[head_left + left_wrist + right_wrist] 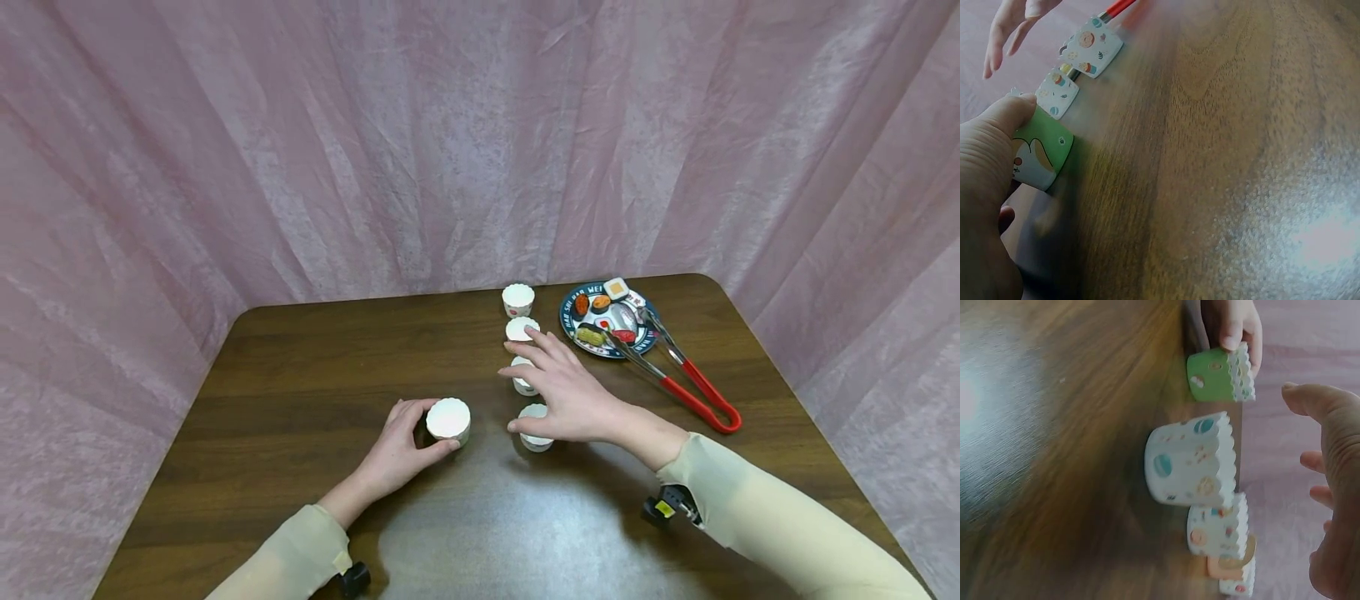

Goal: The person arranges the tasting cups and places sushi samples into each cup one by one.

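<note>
Brown wood table (330, 367), busiest on its far right

The top has rounded far corners and a pale glare toward the front. Four cups (518, 302) stand upright in a row from the far edge forward. A green cup (448, 421) is left of the nearest one. Right of the row sits a blue-rimmed plate (567, 312); tongs (693, 406) slant off it, red handles toward the front right.
</note>
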Demonstrator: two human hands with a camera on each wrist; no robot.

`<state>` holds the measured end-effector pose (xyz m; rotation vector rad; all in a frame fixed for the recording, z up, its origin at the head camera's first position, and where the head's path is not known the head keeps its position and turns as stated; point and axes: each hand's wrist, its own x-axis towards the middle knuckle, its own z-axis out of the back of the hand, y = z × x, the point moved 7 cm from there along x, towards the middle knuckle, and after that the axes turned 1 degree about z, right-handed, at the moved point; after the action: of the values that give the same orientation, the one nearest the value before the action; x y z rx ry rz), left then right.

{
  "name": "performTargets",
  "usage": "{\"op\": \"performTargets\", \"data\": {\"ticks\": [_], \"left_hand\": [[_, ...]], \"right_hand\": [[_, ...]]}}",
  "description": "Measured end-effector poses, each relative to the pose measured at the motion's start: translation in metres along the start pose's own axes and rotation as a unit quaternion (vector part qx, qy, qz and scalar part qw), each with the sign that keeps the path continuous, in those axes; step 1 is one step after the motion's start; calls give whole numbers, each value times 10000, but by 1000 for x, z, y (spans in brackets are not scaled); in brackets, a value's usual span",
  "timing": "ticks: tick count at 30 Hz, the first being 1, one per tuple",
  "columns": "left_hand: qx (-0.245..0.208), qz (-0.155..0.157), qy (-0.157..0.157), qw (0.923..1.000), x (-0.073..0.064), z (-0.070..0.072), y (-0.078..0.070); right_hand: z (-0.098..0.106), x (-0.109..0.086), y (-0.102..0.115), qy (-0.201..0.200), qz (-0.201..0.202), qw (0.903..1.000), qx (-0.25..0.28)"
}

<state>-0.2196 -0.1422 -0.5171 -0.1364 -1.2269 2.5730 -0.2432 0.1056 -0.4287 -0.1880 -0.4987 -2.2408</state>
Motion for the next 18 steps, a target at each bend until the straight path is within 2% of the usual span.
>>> {"op": "performTargets", "data": {"ticks": [10,18], "left_hand": [[108,-102,27,9999,0,0,-2],[182,-7,-76,9998,-1,1,-2]], "right_hand": [[-17,26,17,353,299,9988,-147],[-29,38,23,575,433,9972,-202]]}}
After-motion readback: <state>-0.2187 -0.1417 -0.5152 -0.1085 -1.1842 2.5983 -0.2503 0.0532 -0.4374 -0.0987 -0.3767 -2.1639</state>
